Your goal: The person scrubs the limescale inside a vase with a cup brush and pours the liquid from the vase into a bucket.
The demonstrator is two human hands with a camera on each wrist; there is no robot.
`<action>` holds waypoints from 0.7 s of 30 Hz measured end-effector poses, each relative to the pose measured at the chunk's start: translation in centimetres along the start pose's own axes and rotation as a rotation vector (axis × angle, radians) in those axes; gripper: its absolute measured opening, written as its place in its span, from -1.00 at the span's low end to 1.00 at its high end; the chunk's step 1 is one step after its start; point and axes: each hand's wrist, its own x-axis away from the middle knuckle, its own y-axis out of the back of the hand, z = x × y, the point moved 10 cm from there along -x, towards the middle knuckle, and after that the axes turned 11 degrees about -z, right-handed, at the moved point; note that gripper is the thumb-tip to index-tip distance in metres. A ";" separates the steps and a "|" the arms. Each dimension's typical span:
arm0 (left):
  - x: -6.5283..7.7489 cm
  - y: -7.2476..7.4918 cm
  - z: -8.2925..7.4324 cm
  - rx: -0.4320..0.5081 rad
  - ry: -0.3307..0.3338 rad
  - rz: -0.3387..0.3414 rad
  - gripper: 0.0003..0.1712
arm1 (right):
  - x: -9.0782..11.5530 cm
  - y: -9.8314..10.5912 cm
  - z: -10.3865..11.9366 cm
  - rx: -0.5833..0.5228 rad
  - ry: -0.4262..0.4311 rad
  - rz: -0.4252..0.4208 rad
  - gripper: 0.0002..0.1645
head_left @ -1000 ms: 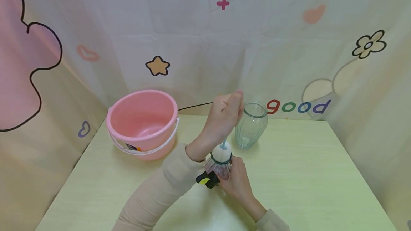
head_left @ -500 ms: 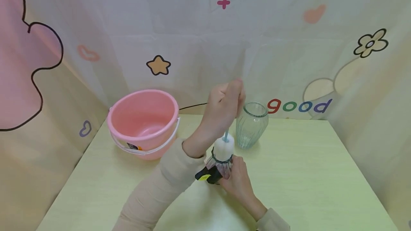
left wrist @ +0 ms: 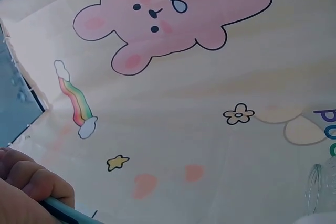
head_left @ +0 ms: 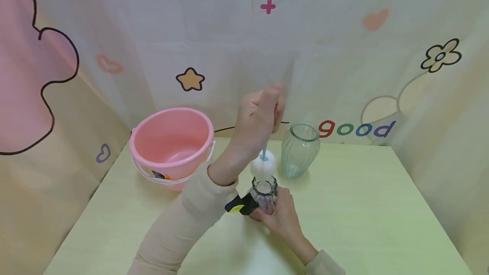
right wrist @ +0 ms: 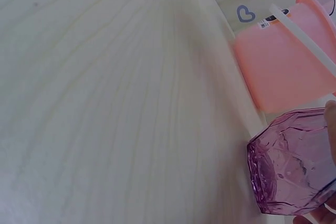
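In the head view my left hand (head_left: pixel 257 116) is raised with its fingers curled round the light blue handle (left wrist: pixel 71 212) of a bottle brush. The brush's white, rounded head (head_left: pixel 262 164) hangs downward, just above the mouth of a small purple glass vase (head_left: pixel 265 200) with a wavy rim. My right hand (head_left: pixel 282 213) grips this vase around its side, low over the table. In the right wrist view the purple vase's faceted body lies tilted in the picture, with fingers (right wrist: pixel 332 129) against it. Most of the brush handle is hidden behind the left hand.
A pink bucket (head_left: pixel 172 139) with a white handle stands at the back left of the pale table (head_left: pixel 363 207). Behind the brush, slightly right, stands a taller greenish glass vase (head_left: pixel 299 152). A printed curtain (head_left: pixel 214 20) closes off the back and sides.
My left hand has moved up and slightly left, and the brush head has risen out of the purple vase's mouth. My right hand stays in place on the vase.
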 end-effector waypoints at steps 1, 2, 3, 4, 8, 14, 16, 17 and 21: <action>-0.1 0.3 0.1 0.007 0.002 -0.010 -0.48 | 0.0 0.0 0.1 0.003 0.009 -0.006 -0.07; -0.2 0.6 0.2 0.009 0.004 -0.021 -0.49 | 0.0 0.0 0.2 0.007 0.018 -0.011 -0.08; -0.2 1.0 0.4 0.008 -0.003 -0.031 -0.49 | 0.0 0.1 0.4 0.014 0.026 -0.016 -0.10; -0.2 1.4 0.5 -0.004 -0.014 -0.043 -0.50 | 0.0 0.1 0.5 0.020 0.034 -0.019 -0.11; -0.1 2.8 1.3 -0.022 -0.072 -0.078 -0.52 | 0.0 0.2 0.8 0.035 0.061 -0.031 -0.11; 0.8 4.3 4.3 0.070 -0.099 -0.104 -0.58 | 0.0 0.5 0.9 0.038 0.081 -0.058 -0.10; 1.3 4.9 5.5 0.085 -0.095 -0.120 -0.59 | 0.1 0.6 0.9 0.037 0.087 -0.061 -0.10; 1.6 5.2 6.1 0.088 -0.095 -0.127 -0.60 | 0.0 0.6 0.9 0.034 0.087 -0.060 -0.10; 2.6 6.3 8.2 0.061 -0.107 -0.135 -0.60 | 0.0 0.5 0.9 0.029 0.069 -0.042 -0.09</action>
